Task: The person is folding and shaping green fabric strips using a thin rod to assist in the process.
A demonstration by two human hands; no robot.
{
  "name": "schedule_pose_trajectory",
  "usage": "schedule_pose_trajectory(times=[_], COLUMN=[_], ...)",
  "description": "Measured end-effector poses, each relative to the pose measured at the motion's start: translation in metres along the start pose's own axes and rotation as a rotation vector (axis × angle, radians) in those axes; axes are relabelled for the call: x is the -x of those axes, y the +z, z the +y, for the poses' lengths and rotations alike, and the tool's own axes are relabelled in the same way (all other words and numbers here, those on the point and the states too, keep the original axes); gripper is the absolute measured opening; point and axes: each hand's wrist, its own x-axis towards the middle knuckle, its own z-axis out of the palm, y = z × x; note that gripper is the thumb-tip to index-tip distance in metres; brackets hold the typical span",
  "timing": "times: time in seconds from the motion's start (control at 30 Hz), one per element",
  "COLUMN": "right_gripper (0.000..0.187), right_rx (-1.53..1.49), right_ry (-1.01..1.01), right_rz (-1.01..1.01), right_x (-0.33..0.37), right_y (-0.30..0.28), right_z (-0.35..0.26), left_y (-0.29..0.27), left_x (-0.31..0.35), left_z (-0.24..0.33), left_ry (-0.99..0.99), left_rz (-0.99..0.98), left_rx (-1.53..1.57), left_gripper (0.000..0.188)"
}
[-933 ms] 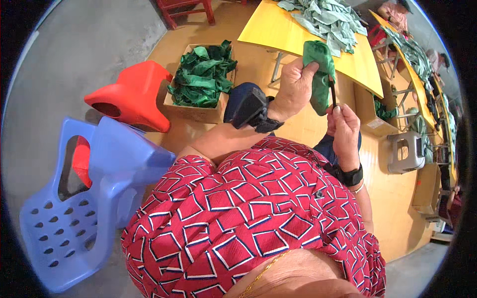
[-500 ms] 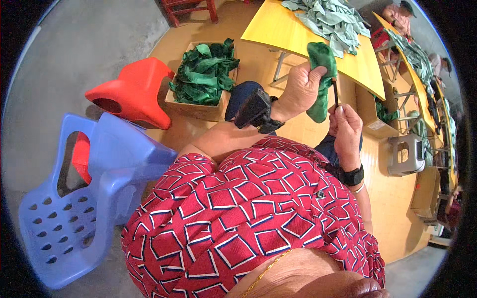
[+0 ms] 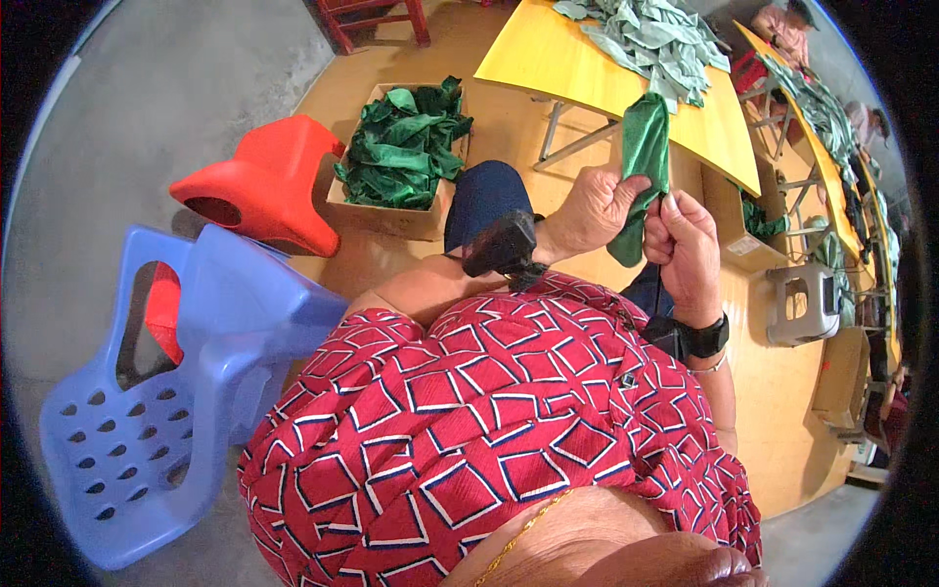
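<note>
A long, narrow piece of green velvety fabric (image 3: 646,137) stands up in front of me. My left hand (image 3: 590,207) is closed round its left side, thumb pressed on the cloth. At the fabric's right edge, my right hand (image 3: 685,245) is closed in a pinch, touching the cloth. It holds a thin dark rod, mostly hidden by the fingers and fabric; a dark line shows below the hand. A carton (image 3: 388,223) heaped with similar green pieces (image 3: 403,147) is on the floor to the left.
Pale green fabric pieces (image 3: 655,44) are piled on the yellow table (image 3: 533,49) ahead. A red plastic stool (image 3: 284,176) and a blue plastic chair (image 3: 210,333) stand at left. On the right are a grey stool (image 3: 802,303), cartons (image 3: 841,377) and other people at further tables.
The green fabric has straightened and shifted slightly down, showing more length above my left hand. My right hand has moved up against its edge, and less of the dark rod shows.
</note>
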Motion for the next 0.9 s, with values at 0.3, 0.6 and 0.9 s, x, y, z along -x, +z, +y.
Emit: schedule_pose_trajectory(times=[0.3, 0.6, 0.9], right_gripper=[0.015, 0.018, 0.015], right_rx=[0.222, 0.611, 0.101], right_ry=[0.031, -0.288, -0.181], right_rz=[-0.045, 0.133, -0.014], right_x=[0.003, -0.001, 0.006], right_y=[-0.004, -0.007, 0.006], right_z=[0.009, 0.015, 0.007], left_y=[-0.017, -0.004, 0.003], left_x=[-0.031, -0.026, -0.02], left_z=[0.026, 0.026, 0.015], left_ry=[-0.213, 0.045, 0.079], left_rz=[-0.001, 0.019, -0.08], left_rx=[0.377, -0.079, -0.061], left_gripper=[0.041, 0.029, 0.033])
